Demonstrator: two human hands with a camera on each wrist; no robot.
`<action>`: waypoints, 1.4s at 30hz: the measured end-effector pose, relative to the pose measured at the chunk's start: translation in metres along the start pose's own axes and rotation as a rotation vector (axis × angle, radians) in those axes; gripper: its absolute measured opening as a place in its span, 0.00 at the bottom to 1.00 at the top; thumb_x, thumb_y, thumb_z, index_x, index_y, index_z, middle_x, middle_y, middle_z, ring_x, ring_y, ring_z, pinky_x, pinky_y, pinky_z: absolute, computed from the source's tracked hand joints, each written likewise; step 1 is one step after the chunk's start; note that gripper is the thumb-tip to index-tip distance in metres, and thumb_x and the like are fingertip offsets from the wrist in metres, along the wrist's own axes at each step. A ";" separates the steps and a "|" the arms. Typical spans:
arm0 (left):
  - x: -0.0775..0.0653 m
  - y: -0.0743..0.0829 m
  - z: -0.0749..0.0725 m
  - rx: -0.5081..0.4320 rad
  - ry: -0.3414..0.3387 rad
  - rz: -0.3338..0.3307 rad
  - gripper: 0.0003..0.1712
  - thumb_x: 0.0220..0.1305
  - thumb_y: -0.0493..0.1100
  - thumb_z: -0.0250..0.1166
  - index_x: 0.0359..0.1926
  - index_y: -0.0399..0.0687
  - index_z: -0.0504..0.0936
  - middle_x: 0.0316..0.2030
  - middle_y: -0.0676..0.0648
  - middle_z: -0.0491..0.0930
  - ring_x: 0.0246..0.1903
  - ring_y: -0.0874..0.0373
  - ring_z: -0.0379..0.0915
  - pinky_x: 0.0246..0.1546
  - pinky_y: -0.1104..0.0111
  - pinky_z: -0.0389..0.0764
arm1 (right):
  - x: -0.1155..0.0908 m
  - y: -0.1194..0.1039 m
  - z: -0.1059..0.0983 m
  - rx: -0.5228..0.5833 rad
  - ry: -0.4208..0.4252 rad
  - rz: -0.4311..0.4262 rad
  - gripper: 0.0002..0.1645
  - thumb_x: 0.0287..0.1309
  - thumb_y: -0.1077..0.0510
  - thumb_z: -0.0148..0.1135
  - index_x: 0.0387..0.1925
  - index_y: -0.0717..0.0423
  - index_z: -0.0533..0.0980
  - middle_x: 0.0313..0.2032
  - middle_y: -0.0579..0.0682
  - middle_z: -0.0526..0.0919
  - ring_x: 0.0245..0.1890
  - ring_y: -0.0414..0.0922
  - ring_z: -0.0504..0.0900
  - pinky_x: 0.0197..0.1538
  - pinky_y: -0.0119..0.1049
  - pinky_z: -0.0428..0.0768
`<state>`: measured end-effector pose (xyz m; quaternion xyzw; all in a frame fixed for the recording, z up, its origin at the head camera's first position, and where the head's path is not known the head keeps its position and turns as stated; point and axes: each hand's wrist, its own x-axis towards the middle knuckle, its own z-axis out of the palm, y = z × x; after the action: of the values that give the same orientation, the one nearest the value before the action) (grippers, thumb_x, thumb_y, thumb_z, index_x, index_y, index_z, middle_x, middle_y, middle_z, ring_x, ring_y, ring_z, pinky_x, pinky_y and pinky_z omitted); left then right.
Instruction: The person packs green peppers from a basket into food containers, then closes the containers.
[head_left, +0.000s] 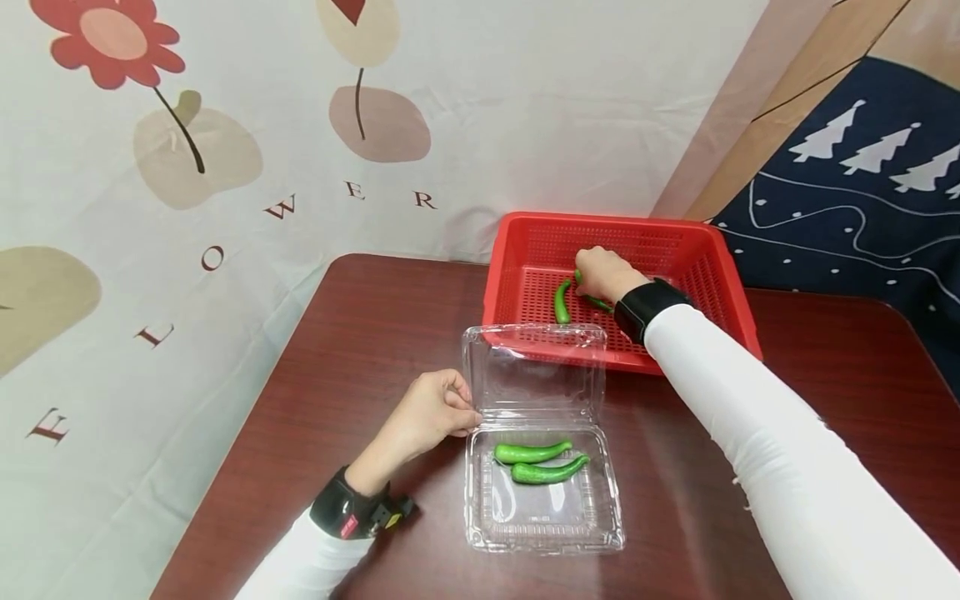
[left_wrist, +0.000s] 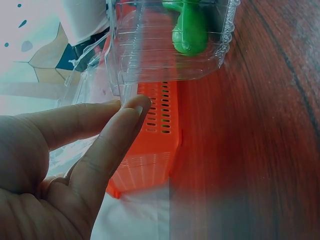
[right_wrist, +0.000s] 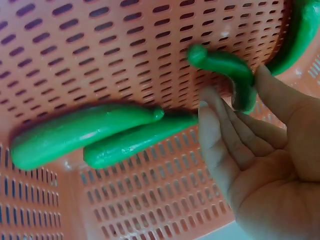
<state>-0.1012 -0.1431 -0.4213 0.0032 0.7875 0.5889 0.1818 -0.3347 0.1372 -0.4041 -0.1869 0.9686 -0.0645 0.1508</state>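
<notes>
On the table lies a clear plastic clamshell box (head_left: 543,529) with its lid raised. Two green chili peppers (head_left: 551,472) lie in its base. My left hand (head_left: 435,408) pinches the box's left edge near the hinge between thumb and index finger, plain in the left wrist view. Inside the red basket, my right hand (head_left: 606,273) has thumb and fingers about a curved green chili pepper (right_wrist: 227,65). The fingers hide part of where they meet it. More green peppers (right_wrist: 85,131) lie on the basket floor beside that hand.
The red perforated basket (head_left: 735,287) stands at the back of the brown table (head_left: 360,325), just behind the raised lid. A printed cloth (head_left: 480,117) hangs behind the table. The right forearm reaches across the basket's front rim.
</notes>
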 end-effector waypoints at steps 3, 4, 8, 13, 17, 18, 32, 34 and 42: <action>-0.001 0.001 0.000 0.010 0.000 0.000 0.13 0.57 0.24 0.73 0.36 0.33 0.76 0.30 0.39 0.89 0.28 0.57 0.86 0.33 0.65 0.91 | -0.004 -0.001 -0.001 -0.020 -0.001 -0.006 0.12 0.64 0.67 0.66 0.27 0.59 0.72 0.25 0.54 0.73 0.30 0.52 0.73 0.36 0.44 0.72; -0.001 0.001 0.000 0.015 0.000 0.003 0.13 0.57 0.25 0.73 0.36 0.33 0.76 0.30 0.40 0.89 0.28 0.57 0.86 0.33 0.66 0.91 | -0.005 -0.001 -0.001 -0.024 -0.002 -0.005 0.13 0.64 0.68 0.64 0.26 0.59 0.71 0.25 0.54 0.73 0.29 0.52 0.72 0.35 0.44 0.71; -0.001 0.001 0.000 0.015 -0.003 0.008 0.13 0.57 0.25 0.73 0.36 0.34 0.76 0.29 0.41 0.89 0.28 0.57 0.86 0.33 0.66 0.91 | -0.009 0.002 -0.005 -0.026 0.005 -0.001 0.13 0.62 0.70 0.61 0.24 0.57 0.70 0.24 0.54 0.71 0.28 0.52 0.70 0.34 0.44 0.70; -0.002 0.000 -0.001 0.021 0.009 0.014 0.13 0.56 0.25 0.74 0.36 0.34 0.76 0.29 0.41 0.89 0.28 0.57 0.86 0.33 0.64 0.91 | -0.015 0.005 -0.017 -0.009 0.037 -0.025 0.16 0.60 0.69 0.63 0.22 0.56 0.68 0.22 0.51 0.64 0.26 0.51 0.68 0.34 0.44 0.69; -0.002 0.001 -0.001 0.021 0.020 0.012 0.14 0.56 0.25 0.74 0.36 0.34 0.76 0.29 0.40 0.88 0.28 0.56 0.86 0.34 0.63 0.91 | -0.022 0.009 -0.028 0.015 0.048 -0.049 0.19 0.60 0.67 0.64 0.19 0.55 0.66 0.21 0.49 0.58 0.24 0.50 0.65 0.33 0.43 0.68; -0.003 0.001 -0.001 0.021 0.020 0.011 0.14 0.56 0.25 0.74 0.36 0.34 0.76 0.29 0.40 0.88 0.28 0.56 0.86 0.34 0.63 0.92 | -0.024 0.011 -0.031 0.020 0.048 -0.052 0.19 0.61 0.65 0.65 0.19 0.55 0.66 0.20 0.48 0.59 0.24 0.49 0.66 0.32 0.42 0.69; -0.003 0.001 0.001 0.012 0.015 0.018 0.13 0.57 0.25 0.73 0.36 0.34 0.75 0.31 0.37 0.89 0.28 0.55 0.86 0.35 0.62 0.92 | -0.059 0.008 -0.053 0.077 0.149 -0.155 0.09 0.65 0.61 0.66 0.29 0.58 0.78 0.21 0.51 0.70 0.24 0.48 0.70 0.31 0.39 0.67; -0.003 0.001 0.001 0.008 0.014 0.015 0.13 0.57 0.25 0.73 0.36 0.34 0.75 0.32 0.36 0.88 0.28 0.54 0.87 0.35 0.61 0.92 | -0.065 0.007 -0.056 0.090 0.166 -0.165 0.06 0.65 0.61 0.66 0.35 0.60 0.81 0.25 0.52 0.76 0.27 0.49 0.73 0.33 0.41 0.71; -0.003 0.002 0.001 -0.004 0.006 0.007 0.13 0.57 0.24 0.72 0.37 0.32 0.75 0.32 0.34 0.88 0.29 0.53 0.87 0.36 0.61 0.92 | -0.085 0.008 -0.062 0.211 0.230 -0.164 0.19 0.66 0.58 0.67 0.54 0.66 0.81 0.45 0.61 0.87 0.45 0.55 0.84 0.53 0.54 0.84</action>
<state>-0.0987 -0.1419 -0.4194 0.0039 0.7869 0.5911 0.1772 -0.2817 0.1811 -0.3241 -0.2397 0.9489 -0.1987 0.0518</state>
